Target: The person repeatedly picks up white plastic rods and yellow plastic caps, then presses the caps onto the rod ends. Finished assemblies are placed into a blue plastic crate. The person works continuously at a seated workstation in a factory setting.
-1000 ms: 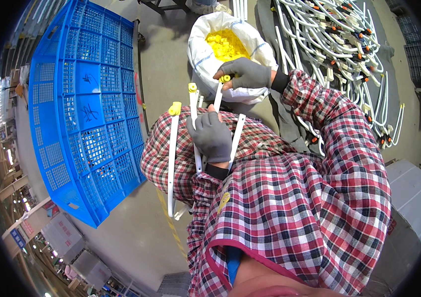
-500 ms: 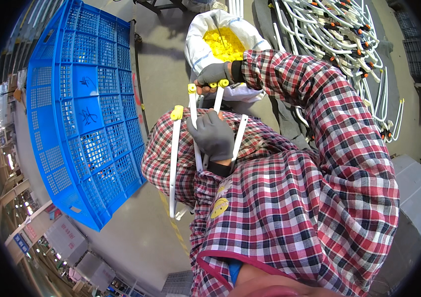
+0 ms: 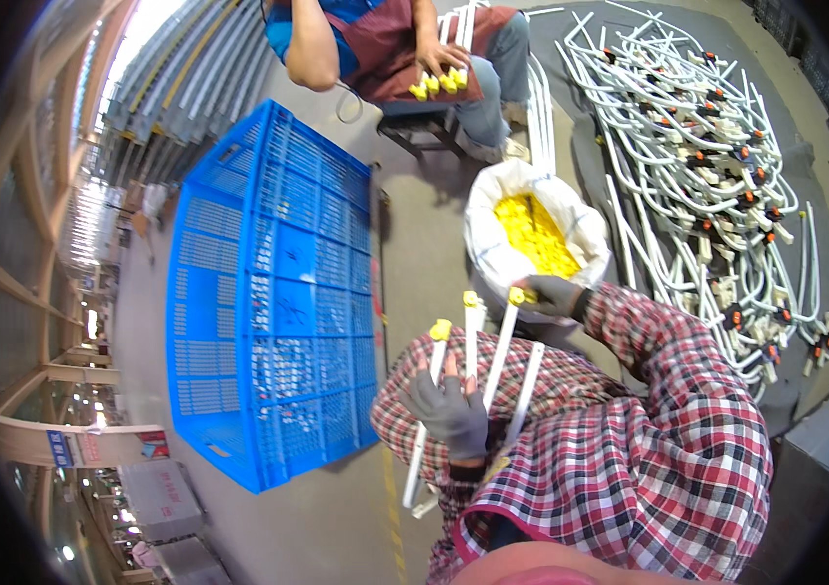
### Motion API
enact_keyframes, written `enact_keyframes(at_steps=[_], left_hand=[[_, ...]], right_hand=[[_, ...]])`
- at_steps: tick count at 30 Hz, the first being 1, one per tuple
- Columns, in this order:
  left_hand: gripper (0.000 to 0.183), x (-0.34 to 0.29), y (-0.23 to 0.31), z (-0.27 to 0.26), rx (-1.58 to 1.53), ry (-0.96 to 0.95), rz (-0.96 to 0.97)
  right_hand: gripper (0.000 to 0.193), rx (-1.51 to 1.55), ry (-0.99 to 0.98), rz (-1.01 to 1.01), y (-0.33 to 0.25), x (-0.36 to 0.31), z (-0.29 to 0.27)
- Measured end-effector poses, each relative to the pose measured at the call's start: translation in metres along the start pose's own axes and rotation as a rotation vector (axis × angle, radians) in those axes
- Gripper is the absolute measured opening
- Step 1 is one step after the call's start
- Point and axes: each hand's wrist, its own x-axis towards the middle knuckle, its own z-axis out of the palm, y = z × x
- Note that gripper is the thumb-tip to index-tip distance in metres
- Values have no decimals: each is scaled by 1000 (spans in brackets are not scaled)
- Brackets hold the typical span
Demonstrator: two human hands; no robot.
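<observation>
Several white tubes lie across my lap, over a checked sleeve and cloth. Yellow plastic fittings cap three of them: one on the leftmost tube (image 3: 414,468), one on the middle tube (image 3: 471,341) and one on the tube (image 3: 499,363) by my right hand. A fourth white tube (image 3: 528,390) has a bare end. My right hand (image 3: 553,294), in a grey glove, is closed at the yellow fitting (image 3: 519,294) on its tube. My left hand (image 3: 452,414), in a grey glove with bare fingertips, lies against the tubes, fingers stretched out and apart.
A white sack (image 3: 481,234) of yellow fittings (image 3: 536,234) stands ahead. Left is a large blue crate (image 3: 256,390). Bent white tubes (image 3: 668,185) with black and orange parts are heaped on a dark mat (image 3: 571,97) at right. A seated co-worker (image 3: 375,49) holds capped tubes.
The view has swung, bringing the co-worker in. My left hand has loosened from around the tubes and its fingers are now extended. My right hand has shifted to the rightmost capped tube.
</observation>
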Motion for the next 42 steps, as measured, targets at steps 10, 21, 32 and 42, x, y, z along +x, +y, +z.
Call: enact_keyframes(at_steps=[10, 21, 32, 42], left_hand=[[36, 8, -9, 46, -123, -340, 83], [32, 10, -12, 57, -361, -27, 181], [32, -47, 21, 26, -133, -146, 299], [38, -15, 52, 40, -54, -132, 321]], right_hand=[[17, -402, 377, 56, 90, -70, -20], [22, -339, 455, 9, 65, -52, -60], [12, 48, 346, -487, -35, -99, -58], [30, -165, 29, -274, -29, -112, 50]])
